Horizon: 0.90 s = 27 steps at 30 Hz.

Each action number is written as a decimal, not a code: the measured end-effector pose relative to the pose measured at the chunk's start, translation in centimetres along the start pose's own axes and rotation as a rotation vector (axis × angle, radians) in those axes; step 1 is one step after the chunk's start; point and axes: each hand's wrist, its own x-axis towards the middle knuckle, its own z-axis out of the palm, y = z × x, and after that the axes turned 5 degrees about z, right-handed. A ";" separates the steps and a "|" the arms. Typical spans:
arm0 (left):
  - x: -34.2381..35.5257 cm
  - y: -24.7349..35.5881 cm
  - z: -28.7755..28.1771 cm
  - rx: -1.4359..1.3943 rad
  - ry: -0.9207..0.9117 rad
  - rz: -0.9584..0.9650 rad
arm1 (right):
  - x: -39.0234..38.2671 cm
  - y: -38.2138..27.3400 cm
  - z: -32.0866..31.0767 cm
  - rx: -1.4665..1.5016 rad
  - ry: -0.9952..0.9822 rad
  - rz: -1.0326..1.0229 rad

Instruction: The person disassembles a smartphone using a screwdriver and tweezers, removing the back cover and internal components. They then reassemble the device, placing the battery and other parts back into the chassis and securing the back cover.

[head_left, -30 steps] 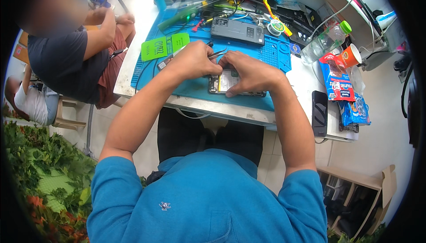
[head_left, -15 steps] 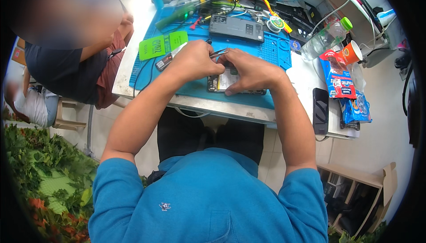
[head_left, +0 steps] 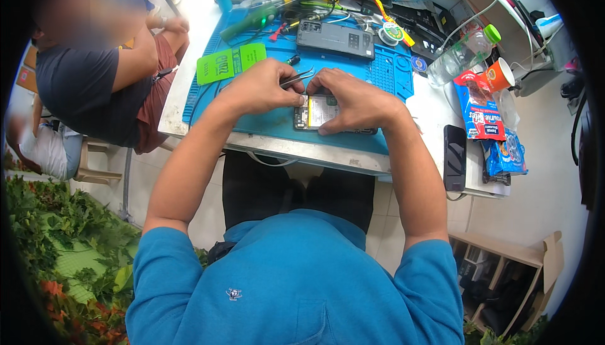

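An opened phone point(head_left: 302, 118) lies on the blue work mat point(head_left: 271, 129) near the desk's front edge, its pale battery point(head_left: 321, 113) and inner parts exposed. My right hand point(head_left: 362, 100) grips it from the right, thumb at the near edge and fingers at the far edge, covering much of it. Closed around a pair of curved-tip tweezers point(head_left: 297, 79), my left hand point(head_left: 265, 87) is at the phone's upper left corner. The tweezers' tips point right, toward my right fingers. Whether my left fingers touch the phone I cannot tell.
Beyond my hands lies a dark phone back cover point(head_left: 335, 40). A green card point(head_left: 231, 63) sits left, a solder spool point(head_left: 391, 34) farther back. At right are a bottle point(head_left: 463, 58), orange cup point(head_left: 498, 75), snack packs point(head_left: 482, 115) and black phone point(head_left: 455, 156). A person point(head_left: 94, 93) sits at left.
My left hand has shifted left and slightly down with the tweezers, uncovering more of the phone. My right hand has barely moved. The seated person's arm and body have shifted.
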 end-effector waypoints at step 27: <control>-1.3 -2.2 0.4 0.148 0.108 0.404 | -0.1 -0.1 -0.1 -0.013 -0.005 -0.009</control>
